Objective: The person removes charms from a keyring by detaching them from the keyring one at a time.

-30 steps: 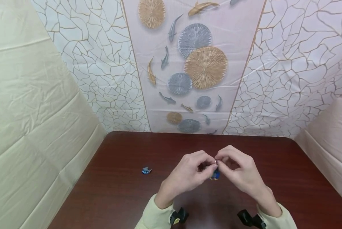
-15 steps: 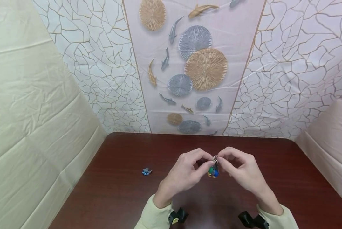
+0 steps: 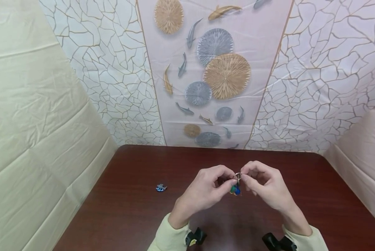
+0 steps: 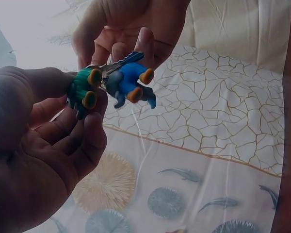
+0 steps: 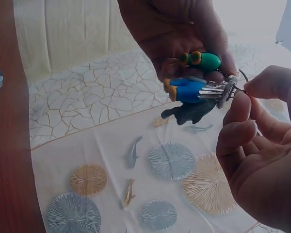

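Above the table, both hands hold a metal key ring (image 5: 245, 76). My left hand (image 3: 207, 184) pinches it near the figure end, thumb against fingers. My right hand (image 3: 267, 184) pinches the ring's other side between thumb and index finger. From the ring hang a silver key (image 5: 214, 92) and two little rubber figures. The green figure (image 4: 82, 90) lies against the left fingers. The blue figure (image 4: 132, 74), with a grey head and orange feet, dangles beside the key. Fingertips partly cover the ring.
A small blue and grey figure (image 3: 161, 188) lies on the dark red-brown table (image 3: 128, 216), left of the hands. Behind the table hangs a patterned cloth (image 3: 225, 76). Pale fabric (image 3: 49, 139) walls off the left side, and more fabric stands at the right.
The hands have drawn slightly apart, the right one shifting a little rightward. The ring, mostly hidden by fingers at first, now shows between them, and the figures hang in view below.
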Demonstrator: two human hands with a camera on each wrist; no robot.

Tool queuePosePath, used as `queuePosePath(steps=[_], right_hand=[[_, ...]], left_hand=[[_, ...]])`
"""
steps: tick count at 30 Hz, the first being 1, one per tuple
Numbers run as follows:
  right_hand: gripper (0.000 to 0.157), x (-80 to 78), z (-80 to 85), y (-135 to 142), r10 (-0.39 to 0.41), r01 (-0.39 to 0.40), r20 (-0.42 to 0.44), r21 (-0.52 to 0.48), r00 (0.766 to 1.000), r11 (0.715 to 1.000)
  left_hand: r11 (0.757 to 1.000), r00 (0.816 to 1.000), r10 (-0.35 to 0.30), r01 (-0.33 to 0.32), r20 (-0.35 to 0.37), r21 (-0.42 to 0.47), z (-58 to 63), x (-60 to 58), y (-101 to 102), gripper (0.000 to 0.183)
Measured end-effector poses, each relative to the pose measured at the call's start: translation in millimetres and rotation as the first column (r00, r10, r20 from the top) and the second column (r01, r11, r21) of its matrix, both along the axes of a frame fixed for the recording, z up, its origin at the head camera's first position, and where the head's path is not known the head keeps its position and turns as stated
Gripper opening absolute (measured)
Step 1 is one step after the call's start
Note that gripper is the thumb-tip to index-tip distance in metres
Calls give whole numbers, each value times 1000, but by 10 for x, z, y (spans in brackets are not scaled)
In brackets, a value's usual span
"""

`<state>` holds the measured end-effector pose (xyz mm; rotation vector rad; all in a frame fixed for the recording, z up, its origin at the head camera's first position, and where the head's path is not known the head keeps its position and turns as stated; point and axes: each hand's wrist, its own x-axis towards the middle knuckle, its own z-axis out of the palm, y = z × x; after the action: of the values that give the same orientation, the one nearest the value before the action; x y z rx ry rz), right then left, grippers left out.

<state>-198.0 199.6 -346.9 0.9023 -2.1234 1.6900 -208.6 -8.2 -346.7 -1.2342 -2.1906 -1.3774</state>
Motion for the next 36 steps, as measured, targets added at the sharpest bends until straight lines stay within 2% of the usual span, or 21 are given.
queuePosePath(steps=[6,9,12,16,19,22,25,29,32,34,36], right_hand=[[22,4,-9,-23,16,-16,-10,0,1000,1000],[23,5,-14,-27,-41,42,-28,31,999,999],[22,-1,-31,-29,-99,102,-53,52,994,993],[23,-19,-57,-28,-143,151,-96,84,985,985],[25,-27,-62,-20,-165,178,-110,116,980,977],[27,-27,-56,-2,-167,182,-115,130,979,975],[29,-29,-55,13,-128,144,-144,111,981,983],[33,-46,-72,17,-42,55,-205,61,978,997],[36,-68,-86,19,-1,11,-238,39,971,999],[37,-81,-92,24,9,0,-249,37,968,999],[38,-86,-97,28,10,0,-252,39,968,999]], left_hand=[[1000,1000,4,-4,-12,-19,30,19,9,7],[998,1000,12,-12,-2,-61,45,29,0,12],[988,998,58,-58,-2,-146,65,50,-14,14],[946,984,156,-175,-91,-273,87,83,-19,11],[921,964,205,-249,-170,-301,91,102,-17,7],[919,951,204,-268,-231,-291,88,107,-23,5],[931,942,173,-251,-288,-263,82,101,-37,5],[947,913,145,-239,-382,-213,72,78,-52,4],[947,870,145,-259,-471,-187,73,63,-59,6],[945,838,155,-280,-523,-170,80,57,-63,7],[943,814,162,-293,-558,-154,86,52,-63,8]])
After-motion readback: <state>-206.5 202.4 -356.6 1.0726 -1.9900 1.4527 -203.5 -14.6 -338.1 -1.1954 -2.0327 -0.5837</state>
